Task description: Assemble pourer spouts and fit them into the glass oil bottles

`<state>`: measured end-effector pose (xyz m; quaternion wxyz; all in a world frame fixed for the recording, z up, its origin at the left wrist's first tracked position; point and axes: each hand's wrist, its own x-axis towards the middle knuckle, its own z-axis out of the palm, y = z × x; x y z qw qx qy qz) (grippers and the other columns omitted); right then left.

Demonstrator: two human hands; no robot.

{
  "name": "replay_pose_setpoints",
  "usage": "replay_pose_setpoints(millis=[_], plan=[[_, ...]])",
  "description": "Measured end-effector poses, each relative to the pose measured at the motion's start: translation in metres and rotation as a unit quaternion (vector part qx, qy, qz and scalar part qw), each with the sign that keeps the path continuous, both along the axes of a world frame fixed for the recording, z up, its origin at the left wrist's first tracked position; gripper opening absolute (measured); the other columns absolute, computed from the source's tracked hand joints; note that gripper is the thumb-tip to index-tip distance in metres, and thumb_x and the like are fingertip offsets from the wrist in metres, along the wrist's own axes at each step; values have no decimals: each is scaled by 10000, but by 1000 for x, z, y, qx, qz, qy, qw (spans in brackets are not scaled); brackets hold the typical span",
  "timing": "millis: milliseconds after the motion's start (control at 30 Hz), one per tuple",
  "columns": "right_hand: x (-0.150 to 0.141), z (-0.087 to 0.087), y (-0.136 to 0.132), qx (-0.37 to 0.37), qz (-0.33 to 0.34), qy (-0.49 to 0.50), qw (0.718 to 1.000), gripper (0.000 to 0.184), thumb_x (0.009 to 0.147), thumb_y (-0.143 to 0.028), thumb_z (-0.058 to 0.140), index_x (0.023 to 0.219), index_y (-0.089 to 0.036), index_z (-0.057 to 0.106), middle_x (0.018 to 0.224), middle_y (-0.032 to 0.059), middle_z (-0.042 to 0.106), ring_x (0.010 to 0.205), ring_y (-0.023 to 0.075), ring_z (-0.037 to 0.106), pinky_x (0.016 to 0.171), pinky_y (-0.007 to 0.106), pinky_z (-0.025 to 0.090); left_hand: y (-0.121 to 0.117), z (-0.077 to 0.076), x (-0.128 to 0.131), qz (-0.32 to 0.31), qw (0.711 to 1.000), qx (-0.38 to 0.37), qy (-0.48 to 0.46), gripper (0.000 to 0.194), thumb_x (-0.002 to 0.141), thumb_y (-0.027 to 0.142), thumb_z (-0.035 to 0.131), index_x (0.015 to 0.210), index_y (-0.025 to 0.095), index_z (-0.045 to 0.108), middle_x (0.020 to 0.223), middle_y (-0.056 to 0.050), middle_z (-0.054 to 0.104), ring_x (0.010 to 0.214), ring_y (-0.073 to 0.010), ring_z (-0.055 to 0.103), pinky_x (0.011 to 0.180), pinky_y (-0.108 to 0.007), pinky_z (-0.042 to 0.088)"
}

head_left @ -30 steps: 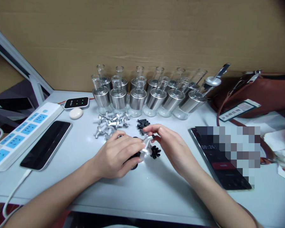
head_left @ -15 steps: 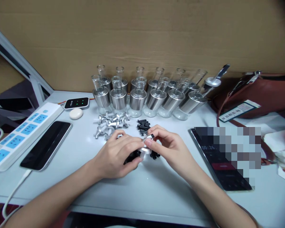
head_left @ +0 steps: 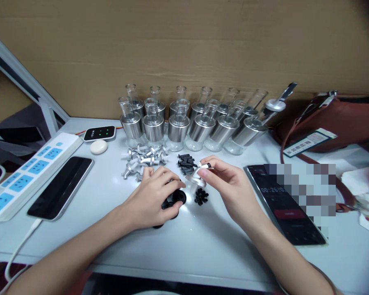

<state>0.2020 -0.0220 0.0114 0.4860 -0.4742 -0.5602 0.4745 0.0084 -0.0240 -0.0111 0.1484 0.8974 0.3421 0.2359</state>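
My right hand (head_left: 233, 186) pinches a silver bottle pourer (head_left: 197, 180), its round flange and pale stem pointing down and its black-tipped spout near the fingers. My left hand (head_left: 155, 198) has thumb and index finger around a black ring-shaped part (head_left: 180, 197) with a hollow middle. More black round parts (head_left: 158, 226) lie partly hidden under that hand. Just below the pourer sits a small cluster of black pieces (head_left: 201, 197). Behind it lies a pile of short black tubes (head_left: 186, 163). Several other silver pourers (head_left: 143, 159) are heaped beyond my left hand.
Glass bottles with metal sleeves (head_left: 178, 129) stand in two rows at the back; one at right carries a pourer (head_left: 275, 105). A power strip (head_left: 33, 174), a phone (head_left: 61, 188) and a white oval case (head_left: 99, 147) lie left. Another phone (head_left: 283, 205) and a brown bag (head_left: 335, 119) are right.
My right hand has gripped the pourer and drawn it up and right, away from my left hand. My left fingers now show around the black ring-shaped part.
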Motion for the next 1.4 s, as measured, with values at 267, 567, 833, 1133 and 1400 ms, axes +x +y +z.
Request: replay_pose_setpoints(millis=[267,567,833,1133,1400], plan=[[0,0,0,0,1,8,1000,182,778,-295,650,637,-194,595,764,-1,542,700,136,502,662,276,378,1,-3,-1,-1,1000,-14,3,70,887,161,526,904,182,591,974,-17,617,992,-212,514,769,-362,220],[0,0,0,2,-9,17,1000,169,775,-298,658,649,-197,608,759,5,543,686,140,514,655,275,410,1,0,-1,-20,1000,6,-6,109,917,121,481,837,157,547,917,-15,616,915,-186,516,761,-354,218],[2,-2,1,-37,-21,64,997,176,841,-372,565,777,-211,598,774,5,569,721,151,531,712,296,425,-1,6,0,-8,987,144,-74,146,964,102,405,866,154,499,880,-17,624,767,-133,526,734,-327,262],[-1,2,-2,-112,56,95,988,222,826,-422,551,796,-203,572,828,12,592,713,146,548,715,305,447,0,6,0,-1,975,203,-94,177,1001,144,353,874,177,472,875,-2,629,700,-108,563,730,-321,277],[-1,2,-4,-72,88,78,990,229,851,-431,543,790,-210,548,829,10,569,716,148,508,680,286,400,2,4,-1,-17,973,207,-99,110,991,160,375,919,180,455,822,-14,633,712,-118,587,750,-314,361]])
